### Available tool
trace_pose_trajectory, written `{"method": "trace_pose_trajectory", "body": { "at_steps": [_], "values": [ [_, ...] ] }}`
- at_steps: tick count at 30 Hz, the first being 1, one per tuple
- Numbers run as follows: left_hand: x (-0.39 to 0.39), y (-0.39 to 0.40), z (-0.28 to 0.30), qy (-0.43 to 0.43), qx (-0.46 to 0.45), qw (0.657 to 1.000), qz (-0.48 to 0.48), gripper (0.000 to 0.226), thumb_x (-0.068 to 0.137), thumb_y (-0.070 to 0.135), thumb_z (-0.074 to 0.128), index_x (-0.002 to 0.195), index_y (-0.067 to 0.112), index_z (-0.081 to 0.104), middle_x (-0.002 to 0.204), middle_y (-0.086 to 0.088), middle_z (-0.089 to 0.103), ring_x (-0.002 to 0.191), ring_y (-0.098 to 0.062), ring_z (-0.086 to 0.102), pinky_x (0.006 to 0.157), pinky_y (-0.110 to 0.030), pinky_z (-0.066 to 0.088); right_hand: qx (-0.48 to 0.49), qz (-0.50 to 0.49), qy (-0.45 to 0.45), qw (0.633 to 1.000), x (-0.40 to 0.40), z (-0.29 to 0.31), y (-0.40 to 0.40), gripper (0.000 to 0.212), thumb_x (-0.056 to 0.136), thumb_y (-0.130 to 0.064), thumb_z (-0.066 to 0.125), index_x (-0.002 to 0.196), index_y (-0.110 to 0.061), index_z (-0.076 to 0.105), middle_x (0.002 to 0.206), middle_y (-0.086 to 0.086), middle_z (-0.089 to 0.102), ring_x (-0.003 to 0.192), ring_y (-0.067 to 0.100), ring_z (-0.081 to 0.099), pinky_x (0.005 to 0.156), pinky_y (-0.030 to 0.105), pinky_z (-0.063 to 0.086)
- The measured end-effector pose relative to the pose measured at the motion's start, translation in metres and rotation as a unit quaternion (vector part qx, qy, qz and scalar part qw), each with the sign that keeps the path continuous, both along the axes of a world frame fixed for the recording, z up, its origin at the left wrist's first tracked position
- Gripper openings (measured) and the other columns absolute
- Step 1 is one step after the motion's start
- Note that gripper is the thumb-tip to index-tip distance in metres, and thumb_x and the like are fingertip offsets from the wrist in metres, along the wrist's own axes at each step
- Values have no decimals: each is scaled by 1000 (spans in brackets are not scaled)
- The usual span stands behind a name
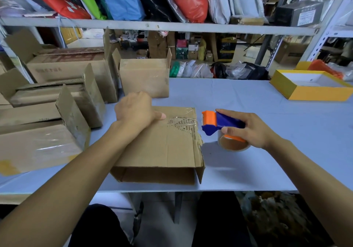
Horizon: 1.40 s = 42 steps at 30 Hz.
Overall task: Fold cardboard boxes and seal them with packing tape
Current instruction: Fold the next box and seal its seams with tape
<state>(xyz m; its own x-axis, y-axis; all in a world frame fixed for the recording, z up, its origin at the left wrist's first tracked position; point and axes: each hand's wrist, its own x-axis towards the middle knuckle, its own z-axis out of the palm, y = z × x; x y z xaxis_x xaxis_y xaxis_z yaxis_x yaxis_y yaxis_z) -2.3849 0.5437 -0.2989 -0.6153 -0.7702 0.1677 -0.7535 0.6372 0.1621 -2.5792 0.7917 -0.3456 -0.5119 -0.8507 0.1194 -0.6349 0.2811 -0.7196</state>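
Blue-covered bench (248,97) under packed shelves: cardboard box (162,147) lies mid-bench, left hand (136,111) curled, thumb pressing the clear tape down, right hand (246,130) gripping the tape dispenser (219,124) just beside the box edge; sealing step, likely another strip next.

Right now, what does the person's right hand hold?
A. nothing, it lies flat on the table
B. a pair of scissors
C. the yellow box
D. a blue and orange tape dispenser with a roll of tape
D: the right hand grips the blue and orange tape dispenser, just right of the cardboard box, while the left hand rests on the box top.
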Motion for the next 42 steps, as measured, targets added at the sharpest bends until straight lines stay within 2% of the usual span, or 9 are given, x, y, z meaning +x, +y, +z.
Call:
{"method": "trace_pose_trajectory", "body": {
  "at_steps": [4, 7, 9, 12, 16, 24, 30, 35, 42],
  "values": [
    [-7, 0, 5, -26, -23, 993, -117, 37, 81, 43, 78, 97, 14, 62, 95, -5, 58, 92, -29, 55, 72, -36, 44, 5, 9, 14, 1000, 1, -5, -8, 51, 80, -49, 65, 129, -54, 53, 116, -36, 60, 106, -11, 57, 84, 15, 41],
    [-24, 15, -1, 19, -1, 931, -364, 25, 85, 15, 70, 109, 21, 66, 114, -5, 56, 110, -28, 49, 92, -43, 43, 15, 10, 48, 999, -4, -8, -10, 47, 81, -55, 61, 126, -62, 49, 114, -14, 64, 103, 4, 59, 86, 26, 47],
    [-29, 23, -17, 20, 60, 908, -414, 34, 94, 20, 60, 126, 28, 61, 131, 0, 51, 124, -22, 43, 104, -43, 38, 12, 6, 67, 998, -5, -11, -11, 46, 81, -55, 60, 124, -65, 48, 106, -5, 63, 97, 8, 58, 82, 28, 46],
    [-31, 26, -40, -64, 8, 924, -378, 55, 100, 57, 32, 153, 41, 25, 163, 1, 21, 150, -18, 16, 121, -45, 14, -5, -2, 79, 997, -4, -14, -12, 47, 81, -52, 60, 126, -60, 51, 96, -3, 60, 88, 6, 56, 75, 23, 40],
    [-29, 28, -35, -116, 15, 924, -365, 92, 76, 89, 15, 155, 45, 4, 167, 3, 3, 153, -16, 3, 123, -46, 3, -4, -16, 108, 994, -6, -21, -16, 57, 77, -69, 56, 132, -52, 52, 91, -2, 59, 83, 9, 56, 73, 25, 41],
    [-29, 31, -38, -86, -15, 927, -364, 92, 70, 86, 17, 151, 43, 19, 160, 7, 22, 148, -14, 13, 121, -42, 10, 6, -11, 101, 995, -25, -15, 12, 58, 74, -75, 53, 128, -54, 53, 89, -7, 60, 83, 7, 56, 71, 22, 38],
    [-29, 29, -40, -68, -1, 920, -385, 62, 73, 80, 23, 131, 59, 34, 150, 8, 31, 142, -18, 23, 117, -42, 15, 102, 9, 143, 984, -28, -2, 7, 64, 73, -72, 56, 134, -51, 52, 89, -12, 55, 83, 6, 55, 69, 23, 37],
    [-30, 31, -42, -74, -9, 919, -388, 53, 77, 73, 23, 124, 60, 41, 151, 3, 28, 141, -20, 21, 115, -42, 11, 159, 22, 214, 963, -22, -1, -5, 77, 69, -86, 39, 138, -53, 46, 94, -6, 57, 90, 14, 53, 75, 30, 43],
    [-31, 34, -43, -64, -17, 919, -389, 44, 76, 70, 26, 104, 49, 51, 139, 5, 34, 132, -20, 28, 111, -41, 18, 167, 21, 197, 966, -14, 0, -30, 60, 79, -75, 56, 133, -49, 53, 106, -13, 64, 98, 14, 53, 81, 31, 44]
  ]
}}
